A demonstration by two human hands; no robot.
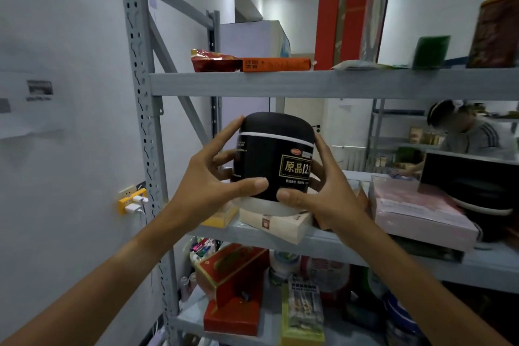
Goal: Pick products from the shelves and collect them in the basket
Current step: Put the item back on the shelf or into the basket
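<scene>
Both my hands clasp the round black jar with a white band and gold label (pixel 276 156) at frame centre: left hand (pixel 209 177) and right hand (pixel 323 188), fingers curled round its sides. It looks smooth; a slack grip could drop it onto the beige box (pixel 280 223) on the grey metal shelf (pixel 323 241).

The black jar (pixel 276 156) carries a gold-framed label (pixel 295 167) reading "原品12", cut off at its right edge by the curve of the jar. Above the label sits a small red oval badge (pixel 295 151) whose lettering is too small to read, and the white lines of print below the label and down the jar's left side are likewise illegible. The orange box (pixel 276 64) on the upper shelf bears dark characters, too blurred to make out.
</scene>
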